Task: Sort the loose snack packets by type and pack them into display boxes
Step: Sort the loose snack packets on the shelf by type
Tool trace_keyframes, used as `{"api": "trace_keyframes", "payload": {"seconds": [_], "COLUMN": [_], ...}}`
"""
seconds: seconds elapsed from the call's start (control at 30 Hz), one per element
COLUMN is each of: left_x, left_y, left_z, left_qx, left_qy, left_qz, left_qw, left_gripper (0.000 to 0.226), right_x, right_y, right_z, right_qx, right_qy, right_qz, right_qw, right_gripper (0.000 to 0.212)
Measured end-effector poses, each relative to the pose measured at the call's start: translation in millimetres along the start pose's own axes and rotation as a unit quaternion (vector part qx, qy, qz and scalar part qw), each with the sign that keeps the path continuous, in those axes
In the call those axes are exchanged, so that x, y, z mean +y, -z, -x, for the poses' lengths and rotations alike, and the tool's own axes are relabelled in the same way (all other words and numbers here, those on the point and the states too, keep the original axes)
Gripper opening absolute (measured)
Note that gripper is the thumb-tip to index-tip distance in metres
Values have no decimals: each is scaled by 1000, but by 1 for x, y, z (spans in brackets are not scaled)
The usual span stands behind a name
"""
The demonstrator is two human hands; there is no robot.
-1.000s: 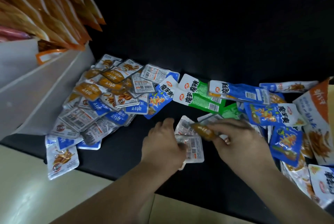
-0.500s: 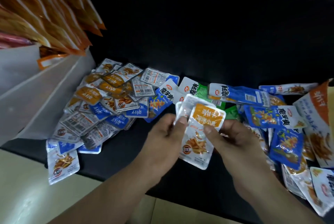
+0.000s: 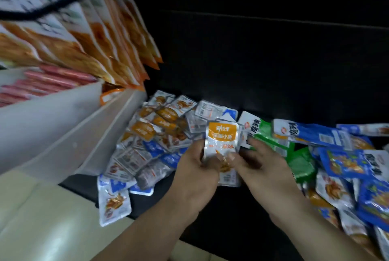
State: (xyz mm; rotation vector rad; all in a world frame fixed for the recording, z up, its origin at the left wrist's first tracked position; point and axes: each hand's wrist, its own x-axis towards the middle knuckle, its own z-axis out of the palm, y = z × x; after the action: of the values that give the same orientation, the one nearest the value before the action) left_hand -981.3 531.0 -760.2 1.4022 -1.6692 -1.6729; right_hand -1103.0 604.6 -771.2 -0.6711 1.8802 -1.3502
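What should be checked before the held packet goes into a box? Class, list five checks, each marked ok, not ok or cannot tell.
1. Orange packet held by both left hand and right hand: ok.
2. Its label faces up, readable: ok.
3. Packets behind it match its type: cannot tell, mostly hidden.
4. White box has room for it: cannot tell.
5. Loose pile already sorted by type: not ok, orange and blue mixed.
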Motion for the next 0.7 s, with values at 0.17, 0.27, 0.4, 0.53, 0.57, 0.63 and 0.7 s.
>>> {"api": "trace_keyframes", "payload": {"seconds": [0.17,0.27,0.4,0.53,0.57,0.63,0.7], "left_x": [15,19,8,-13,-17,-22,-22], "left_y": [59,98,111,80,70,45,19], "left_z": [-47,-78,-75,-60,-58,-51,-43], "left_qx": [190,223,251,232,213,164,95], "left_qy": [-55,-63,-79,-210,-239,-274,-302], "left_qz": [-85,-145,-401,-418,-413,-385,-345], "left_qw": [977,962,878,853,852,866,883], "left_gripper": [8,21,58,47,43,35,27], "right_x": [-29,-34,-27,-17,-14,-10,-5], "right_y": [-40,-53,-55,-43,-36,-16,10], "right_z": [-30,-38,-36,-31,-29,-22,-14], "right_qx": [-15,-39,-43,-32,-25,-15,7], "right_qy": [21,11,15,16,21,24,31], "right_qz": [35,46,87,102,107,118,152], "right_qw": [999,998,995,994,994,993,988], "right_gripper": [15,15,15,10,10,10,11]}}
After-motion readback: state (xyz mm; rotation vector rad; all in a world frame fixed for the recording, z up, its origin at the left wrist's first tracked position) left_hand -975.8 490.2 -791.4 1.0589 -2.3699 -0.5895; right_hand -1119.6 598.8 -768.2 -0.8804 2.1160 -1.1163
